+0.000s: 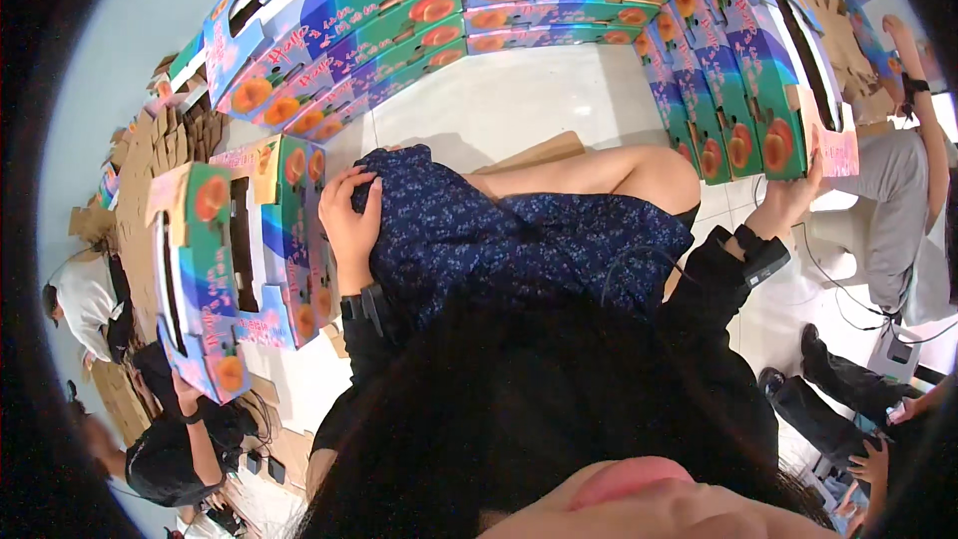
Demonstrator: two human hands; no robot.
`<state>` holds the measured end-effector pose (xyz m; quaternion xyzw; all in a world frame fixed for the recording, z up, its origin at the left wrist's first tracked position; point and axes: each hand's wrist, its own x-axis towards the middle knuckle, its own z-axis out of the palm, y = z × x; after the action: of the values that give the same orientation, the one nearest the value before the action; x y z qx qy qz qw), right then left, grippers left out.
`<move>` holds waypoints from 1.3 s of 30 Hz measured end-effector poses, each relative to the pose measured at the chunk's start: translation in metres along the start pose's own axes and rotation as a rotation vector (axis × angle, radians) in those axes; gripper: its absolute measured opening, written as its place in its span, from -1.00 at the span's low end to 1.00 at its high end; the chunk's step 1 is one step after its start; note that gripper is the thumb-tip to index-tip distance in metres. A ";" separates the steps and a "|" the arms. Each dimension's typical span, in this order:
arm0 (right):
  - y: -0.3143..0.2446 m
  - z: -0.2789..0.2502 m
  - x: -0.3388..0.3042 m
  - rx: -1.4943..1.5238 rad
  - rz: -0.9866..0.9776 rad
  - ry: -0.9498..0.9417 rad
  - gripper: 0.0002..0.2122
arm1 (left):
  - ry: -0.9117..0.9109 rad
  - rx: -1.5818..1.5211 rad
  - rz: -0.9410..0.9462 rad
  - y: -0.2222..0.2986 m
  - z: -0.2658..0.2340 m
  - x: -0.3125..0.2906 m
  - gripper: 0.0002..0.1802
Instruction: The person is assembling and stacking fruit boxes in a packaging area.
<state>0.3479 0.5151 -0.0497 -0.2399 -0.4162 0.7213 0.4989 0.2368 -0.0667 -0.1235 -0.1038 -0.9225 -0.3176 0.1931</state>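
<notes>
My left hand (351,224) lies on my knee over a dark blue floral skirt (519,240), its fingers apart and nothing in them. At the right, my right hand (791,202) grips the near lower corner of a fruit carton (770,90). Its thumb shows along the end flap, while the other fingertips are partly hidden. This carton is green, blue and pink with printed orange fruit and a long dark slot in its top. It stands against several like it in a row. Each wrist has a black band.
More fruit cartons are stacked ahead (559,15) and at the far left (329,40). Others stand beside my left hand (297,240), where another person's hand (187,394) touches one. Flat brown cardboard (150,190) is piled further left. People sit on both sides; a cable (848,289) crosses the right floor.
</notes>
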 end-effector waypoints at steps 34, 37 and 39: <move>-0.029 0.093 -0.074 -1.191 -1.509 -0.129 -0.52 | 0.067 -0.025 0.033 -0.013 0.002 -0.009 -0.82; 0.005 0.137 -0.102 -1.054 -1.254 -0.483 -0.56 | 0.078 -0.009 0.005 -0.015 0.002 -0.015 -0.82; 0.033 0.153 -0.111 -1.052 -1.212 -0.653 -0.56 | 0.082 -0.002 0.012 -0.013 0.002 -0.016 -0.82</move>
<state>0.2571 0.3526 -0.0027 0.0427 -0.8745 0.0775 0.4769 0.2471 -0.0766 -0.1387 -0.0965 -0.9128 -0.3215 0.2326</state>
